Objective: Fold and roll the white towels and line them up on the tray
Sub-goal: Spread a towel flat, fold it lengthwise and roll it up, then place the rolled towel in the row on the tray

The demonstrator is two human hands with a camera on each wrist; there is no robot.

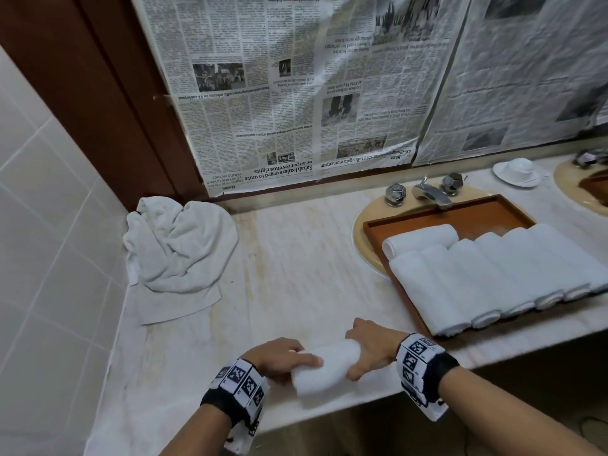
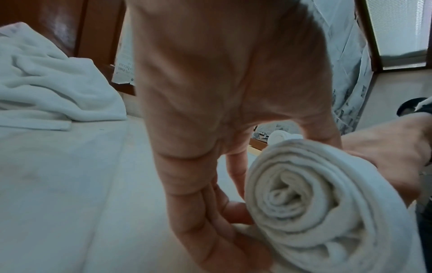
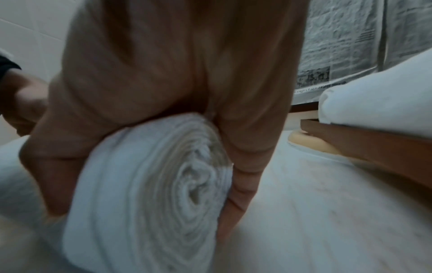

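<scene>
A rolled white towel [image 1: 324,365] lies on the marble counter near its front edge. My left hand [image 1: 279,358] grips its left end and my right hand [image 1: 368,348] grips its right end. The left wrist view shows the spiral end of the rolled towel [image 2: 311,205] with my left hand's fingers [image 2: 205,208] curled behind it. In the right wrist view my right hand [image 3: 177,96] wraps over the rolled towel [image 3: 149,199]. A brown tray [image 1: 460,218] to the right holds several rolled towels [image 1: 487,274] in a row, with one more lying across behind them.
A crumpled heap of white towels [image 1: 177,255] sits at the counter's back left corner. The tray rests over a sink with a chrome tap [image 1: 431,192]. A white cup and saucer [image 1: 516,171] stand at the back right. Newspaper covers the mirror behind.
</scene>
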